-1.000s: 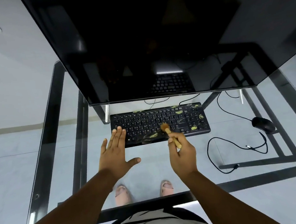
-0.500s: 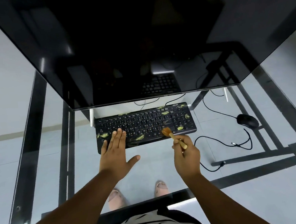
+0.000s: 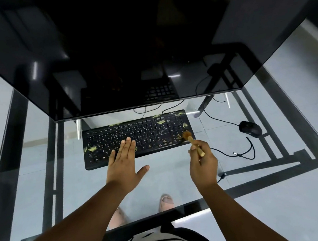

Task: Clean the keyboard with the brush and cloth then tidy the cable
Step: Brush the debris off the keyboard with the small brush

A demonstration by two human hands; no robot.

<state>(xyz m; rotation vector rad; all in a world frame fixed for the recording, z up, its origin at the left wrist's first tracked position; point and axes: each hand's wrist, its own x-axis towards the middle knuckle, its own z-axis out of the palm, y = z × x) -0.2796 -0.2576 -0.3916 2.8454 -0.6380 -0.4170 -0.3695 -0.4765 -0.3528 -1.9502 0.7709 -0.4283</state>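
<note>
Right hand (image 3: 202, 164): fingers curled round the wooden handle of a small brush (image 3: 192, 143), gripping it near the handle's lower end. The brush was short, with a pale round wooden handle and a tuft of brownish bristles. Its long axis ran from the hand up and to the left, bristles pointing away from the person and resting on the near right corner of the keyboard (image 3: 137, 138), beside the number pad.

Left hand (image 3: 123, 164): flat, fingers straight and together, thumb spread to the right. The fingertips lay on the lower middle rows of keys; the palm was over the glass in front of the keyboard.

Keyboard: black, flat, rectangular plastic, pale lettering on the keys, with yellowish-green smears scattered across it, most at the left end and the upper right. Its long axis ran left to right, the right end angled slightly away from the person.

Cable (image 3: 230, 153): thin, black, lying in loose loops on the surface to the right of the right hand, one plug end near the wrist.

Mouse (image 3: 250, 129): black, rounded, further right, apart from the keyboard.

Surface (image 3: 167, 176): clear glass on a dark frame, pale floor visible through it.

Monitor (image 3: 131, 56): large, dark, glossy, just behind the keyboard.
</note>
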